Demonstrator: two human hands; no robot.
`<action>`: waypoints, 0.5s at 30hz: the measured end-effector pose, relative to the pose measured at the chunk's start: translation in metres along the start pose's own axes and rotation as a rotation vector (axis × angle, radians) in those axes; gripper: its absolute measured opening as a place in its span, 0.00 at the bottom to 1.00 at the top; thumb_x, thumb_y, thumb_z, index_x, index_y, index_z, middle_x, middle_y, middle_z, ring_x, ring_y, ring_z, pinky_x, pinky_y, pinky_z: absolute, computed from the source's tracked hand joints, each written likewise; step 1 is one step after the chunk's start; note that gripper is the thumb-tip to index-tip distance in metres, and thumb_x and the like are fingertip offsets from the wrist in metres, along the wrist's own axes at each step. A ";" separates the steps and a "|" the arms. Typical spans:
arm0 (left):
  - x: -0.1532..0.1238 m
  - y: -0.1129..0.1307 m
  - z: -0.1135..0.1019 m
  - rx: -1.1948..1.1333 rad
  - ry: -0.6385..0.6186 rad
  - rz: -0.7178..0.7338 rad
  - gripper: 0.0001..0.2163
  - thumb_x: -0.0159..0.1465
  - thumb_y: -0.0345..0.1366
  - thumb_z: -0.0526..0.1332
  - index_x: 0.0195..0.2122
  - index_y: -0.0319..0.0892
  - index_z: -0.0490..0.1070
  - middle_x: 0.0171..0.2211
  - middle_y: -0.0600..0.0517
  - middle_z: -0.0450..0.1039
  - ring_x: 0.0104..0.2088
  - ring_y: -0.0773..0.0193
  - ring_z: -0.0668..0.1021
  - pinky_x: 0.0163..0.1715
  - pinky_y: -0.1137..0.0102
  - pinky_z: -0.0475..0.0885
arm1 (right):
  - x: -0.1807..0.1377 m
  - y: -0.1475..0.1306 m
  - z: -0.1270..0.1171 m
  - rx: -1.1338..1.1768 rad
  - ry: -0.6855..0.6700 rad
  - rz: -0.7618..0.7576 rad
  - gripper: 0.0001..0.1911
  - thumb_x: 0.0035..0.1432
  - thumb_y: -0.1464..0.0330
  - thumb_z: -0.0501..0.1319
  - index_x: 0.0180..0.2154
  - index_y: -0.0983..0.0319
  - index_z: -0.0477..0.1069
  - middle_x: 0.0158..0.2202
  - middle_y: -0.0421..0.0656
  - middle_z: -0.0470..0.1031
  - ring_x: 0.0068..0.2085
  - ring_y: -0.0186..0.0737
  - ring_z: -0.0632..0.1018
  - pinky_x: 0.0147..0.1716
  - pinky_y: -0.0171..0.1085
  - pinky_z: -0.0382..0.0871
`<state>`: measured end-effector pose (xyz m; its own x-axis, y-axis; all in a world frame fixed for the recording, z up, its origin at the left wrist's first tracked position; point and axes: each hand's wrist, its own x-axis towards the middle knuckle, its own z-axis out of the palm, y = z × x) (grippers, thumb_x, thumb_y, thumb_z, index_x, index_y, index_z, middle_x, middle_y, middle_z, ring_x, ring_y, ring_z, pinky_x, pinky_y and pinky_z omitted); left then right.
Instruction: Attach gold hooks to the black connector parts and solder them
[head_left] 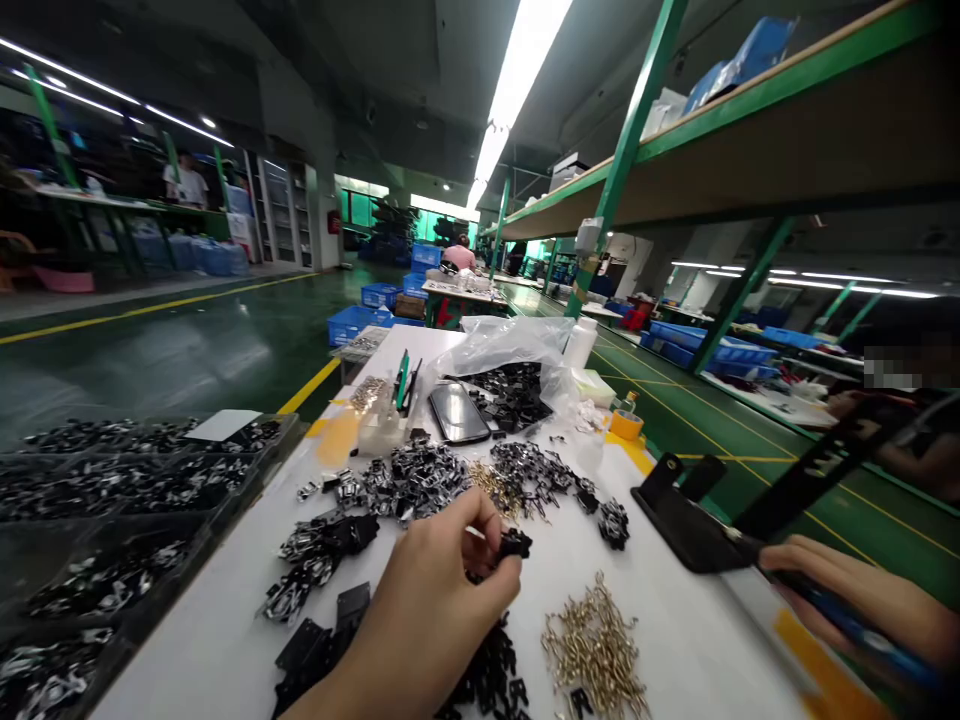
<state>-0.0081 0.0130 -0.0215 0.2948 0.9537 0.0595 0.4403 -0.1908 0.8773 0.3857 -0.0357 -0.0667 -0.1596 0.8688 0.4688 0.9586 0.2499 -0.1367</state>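
Observation:
My left hand (442, 590) is over the middle of the white table, thumb and fingers pinched on a small black part (514, 543). Below it lie a pile of black parts (491, 670) and a heap of brass-coloured hooked pieces (596, 650). At the right edge, my right hand (847, 600) is wrapped round a blue-and-black handled tool (855, 625), whose kind I cannot make out. The tool's front end is close to a black bracket-like stand (690, 525); whether they touch is unclear. Piles of silver-and-black metal clips (420, 480) lie beyond my left hand.
A phone (457, 413) lies by an open plastic bag (517, 345) of black parts. Divided trays of metal parts (142, 480) stand at the left. Orange tape (626, 425) sits at the table's right edge. A green-framed shelf (750, 110) overhangs the right; a person (459, 255) sits farther back.

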 end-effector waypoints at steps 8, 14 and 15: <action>0.003 -0.005 0.000 0.022 0.001 0.035 0.08 0.56 0.33 0.55 0.24 0.45 0.54 0.25 0.58 0.65 0.26 0.66 0.68 0.27 0.72 0.61 | 0.011 0.014 0.005 -0.099 -0.381 0.009 0.22 0.58 0.71 0.47 0.48 0.55 0.72 0.50 0.44 0.74 0.45 0.49 0.78 0.40 0.40 0.72; 0.002 -0.003 -0.001 0.037 0.006 0.037 0.08 0.56 0.33 0.55 0.23 0.45 0.54 0.25 0.57 0.66 0.28 0.65 0.70 0.28 0.72 0.62 | 0.020 0.003 0.015 -0.087 -0.382 0.026 0.17 0.61 0.65 0.50 0.47 0.54 0.73 0.46 0.42 0.77 0.42 0.44 0.79 0.39 0.37 0.73; 0.003 -0.002 -0.002 0.038 0.006 0.031 0.08 0.56 0.33 0.55 0.23 0.45 0.55 0.25 0.57 0.66 0.28 0.65 0.70 0.28 0.72 0.62 | 0.018 0.000 0.016 -0.103 -0.348 0.037 0.16 0.60 0.63 0.52 0.46 0.53 0.74 0.44 0.41 0.78 0.41 0.44 0.80 0.38 0.36 0.74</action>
<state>-0.0094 0.0162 -0.0220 0.3033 0.9487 0.0892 0.4631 -0.2286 0.8563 0.3786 -0.0133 -0.0726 -0.1778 0.9744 0.1375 0.9812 0.1863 -0.0512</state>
